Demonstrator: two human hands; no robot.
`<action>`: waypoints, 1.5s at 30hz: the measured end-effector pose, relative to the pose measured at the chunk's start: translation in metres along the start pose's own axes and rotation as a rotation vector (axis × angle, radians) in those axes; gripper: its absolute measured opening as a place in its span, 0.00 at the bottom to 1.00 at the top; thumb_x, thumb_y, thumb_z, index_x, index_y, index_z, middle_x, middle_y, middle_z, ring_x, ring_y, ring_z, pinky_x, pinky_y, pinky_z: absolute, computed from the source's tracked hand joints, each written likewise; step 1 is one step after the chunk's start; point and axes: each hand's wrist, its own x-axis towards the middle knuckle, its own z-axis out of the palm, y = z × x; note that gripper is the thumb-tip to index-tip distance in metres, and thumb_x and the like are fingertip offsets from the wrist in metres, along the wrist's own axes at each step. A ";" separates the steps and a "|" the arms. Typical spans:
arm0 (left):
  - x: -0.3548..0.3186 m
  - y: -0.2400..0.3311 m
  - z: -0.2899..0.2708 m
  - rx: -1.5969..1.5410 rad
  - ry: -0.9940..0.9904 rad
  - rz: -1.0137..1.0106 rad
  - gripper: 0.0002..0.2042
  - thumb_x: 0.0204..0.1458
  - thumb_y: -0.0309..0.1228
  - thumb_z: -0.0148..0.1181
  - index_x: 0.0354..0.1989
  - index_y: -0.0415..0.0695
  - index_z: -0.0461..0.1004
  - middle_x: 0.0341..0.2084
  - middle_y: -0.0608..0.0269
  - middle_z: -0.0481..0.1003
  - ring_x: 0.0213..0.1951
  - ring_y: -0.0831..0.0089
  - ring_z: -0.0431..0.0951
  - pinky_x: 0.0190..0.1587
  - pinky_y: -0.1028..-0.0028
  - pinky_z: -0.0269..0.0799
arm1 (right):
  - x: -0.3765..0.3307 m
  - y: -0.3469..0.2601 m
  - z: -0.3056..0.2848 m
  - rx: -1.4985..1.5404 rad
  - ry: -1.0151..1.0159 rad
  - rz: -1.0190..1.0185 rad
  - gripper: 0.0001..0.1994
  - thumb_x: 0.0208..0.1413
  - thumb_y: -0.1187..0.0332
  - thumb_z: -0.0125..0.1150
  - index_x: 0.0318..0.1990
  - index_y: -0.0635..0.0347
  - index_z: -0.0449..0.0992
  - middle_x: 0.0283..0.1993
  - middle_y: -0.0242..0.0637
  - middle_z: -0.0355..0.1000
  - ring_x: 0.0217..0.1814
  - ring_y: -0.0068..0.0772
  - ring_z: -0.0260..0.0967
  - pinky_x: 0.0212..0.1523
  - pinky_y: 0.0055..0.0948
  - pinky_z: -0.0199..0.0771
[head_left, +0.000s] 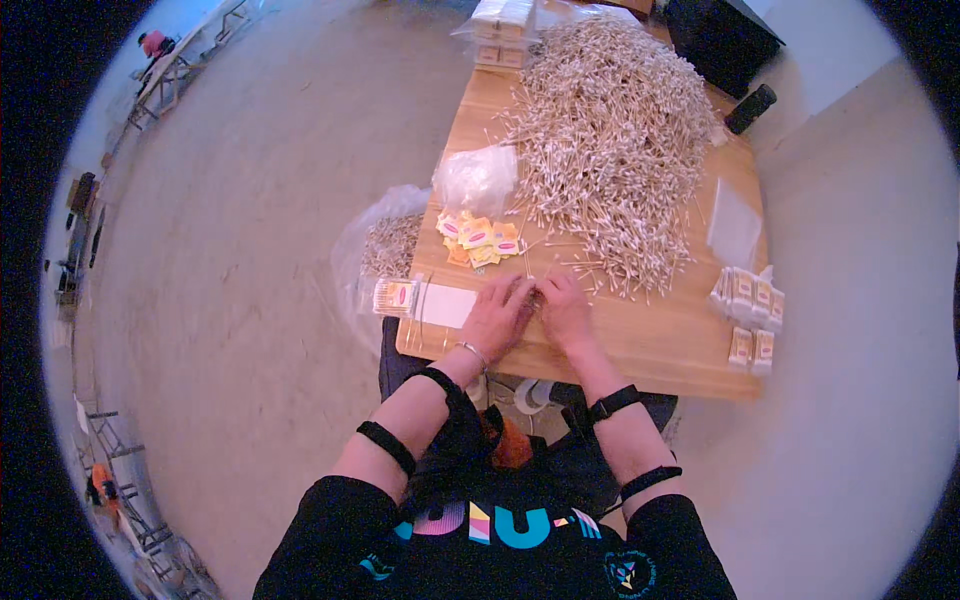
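My left hand [500, 315] and my right hand [566, 308] meet at the near part of the wooden table, fingers bent inward. Between their fingertips is a small bunch of cotton swabs [533, 292], mostly hidden by the fingers. Just beyond, a large heap of loose cotton swabs [620, 140] spreads over the table. Several yellow and white printed cards [480, 238] lie in a loose pile past my left hand. Left of that hand are a white sheet [448, 306] and a filled packet of swabs [396, 297] at the table's edge.
A clear plastic bag [480, 180] lies beyond the cards. Filled packets [750, 300] line the right edge near a flat clear sleeve [734, 222]. Stacked packs [502, 35] and a black box [722, 45] stand at the back. A bag of swabs [390, 245] hangs left of the table [660, 345].
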 end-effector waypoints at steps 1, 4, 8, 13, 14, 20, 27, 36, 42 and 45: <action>-0.001 0.000 -0.001 0.013 0.005 0.020 0.18 0.45 0.26 0.56 0.48 0.44 0.67 0.48 0.53 0.65 0.53 0.53 0.63 0.59 0.59 0.57 | -0.003 -0.005 -0.003 0.035 -0.015 -0.005 0.07 0.44 0.71 0.59 0.32 0.57 0.74 0.36 0.37 0.70 0.42 0.41 0.65 0.45 0.37 0.66; -0.001 -0.004 -0.002 0.049 0.000 0.088 0.20 0.46 0.26 0.56 0.50 0.44 0.65 0.52 0.53 0.64 0.56 0.53 0.61 0.61 0.60 0.56 | -0.011 -0.010 -0.023 0.134 -0.018 0.130 0.11 0.41 0.69 0.62 0.35 0.57 0.74 0.39 0.37 0.70 0.45 0.42 0.64 0.50 0.39 0.64; -0.002 -0.010 0.001 0.091 -0.052 0.127 0.21 0.48 0.28 0.55 0.53 0.42 0.64 0.54 0.52 0.63 0.58 0.54 0.59 0.62 0.61 0.54 | -0.023 -0.010 -0.043 -0.048 0.029 0.015 0.15 0.39 0.65 0.65 0.38 0.55 0.74 0.44 0.35 0.69 0.51 0.42 0.62 0.51 0.41 0.63; 0.002 -0.001 -0.001 0.085 -0.042 0.103 0.20 0.49 0.29 0.53 0.53 0.41 0.64 0.53 0.51 0.63 0.58 0.54 0.59 0.62 0.61 0.53 | -0.032 0.024 -0.039 -0.027 -0.009 0.050 0.13 0.40 0.65 0.65 0.37 0.54 0.75 0.43 0.31 0.69 0.51 0.42 0.61 0.51 0.40 0.62; 0.002 -0.004 -0.001 0.102 -0.048 0.122 0.20 0.49 0.29 0.53 0.53 0.41 0.64 0.53 0.51 0.63 0.58 0.54 0.59 0.62 0.62 0.53 | -0.034 0.029 -0.039 -0.042 -0.009 0.070 0.12 0.41 0.67 0.64 0.37 0.55 0.75 0.43 0.34 0.69 0.50 0.42 0.61 0.50 0.39 0.62; 0.000 -0.008 0.004 0.090 -0.053 0.062 0.22 0.49 0.30 0.54 0.54 0.40 0.62 0.54 0.48 0.62 0.58 0.53 0.59 0.62 0.62 0.54 | -0.044 0.053 -0.036 -0.042 0.218 0.175 0.06 0.46 0.69 0.60 0.33 0.55 0.75 0.38 0.36 0.68 0.47 0.42 0.62 0.48 0.39 0.62; 0.024 0.007 0.011 0.078 0.011 -0.189 0.22 0.47 0.35 0.58 0.49 0.38 0.64 0.45 0.48 0.67 0.49 0.54 0.65 0.53 0.60 0.61 | -0.045 0.049 -0.034 -0.052 0.270 0.207 0.05 0.47 0.69 0.59 0.32 0.56 0.73 0.38 0.37 0.66 0.46 0.43 0.61 0.50 0.39 0.60; 0.048 -0.006 0.035 0.008 0.145 -0.328 0.13 0.42 0.27 0.57 0.40 0.43 0.71 0.30 0.56 0.71 0.38 0.57 0.69 0.43 0.65 0.65 | -0.045 0.049 -0.034 -0.062 0.320 0.178 0.05 0.46 0.69 0.59 0.32 0.56 0.72 0.38 0.38 0.65 0.44 0.44 0.60 0.47 0.40 0.61; 0.033 -0.016 0.020 -0.126 0.036 -0.169 0.11 0.47 0.30 0.58 0.38 0.40 0.72 0.30 0.54 0.72 0.37 0.57 0.69 0.43 0.60 0.63 | -0.044 0.045 -0.038 -0.117 0.320 0.224 0.04 0.47 0.69 0.59 0.31 0.55 0.73 0.39 0.37 0.65 0.47 0.43 0.59 0.50 0.40 0.59; 0.014 -0.021 0.012 -0.041 -0.003 -0.073 0.13 0.47 0.31 0.58 0.41 0.39 0.72 0.35 0.52 0.71 0.43 0.55 0.68 0.48 0.59 0.62 | -0.043 0.041 -0.035 -0.144 0.333 0.240 0.04 0.47 0.68 0.59 0.31 0.54 0.73 0.39 0.35 0.65 0.48 0.42 0.59 0.50 0.40 0.58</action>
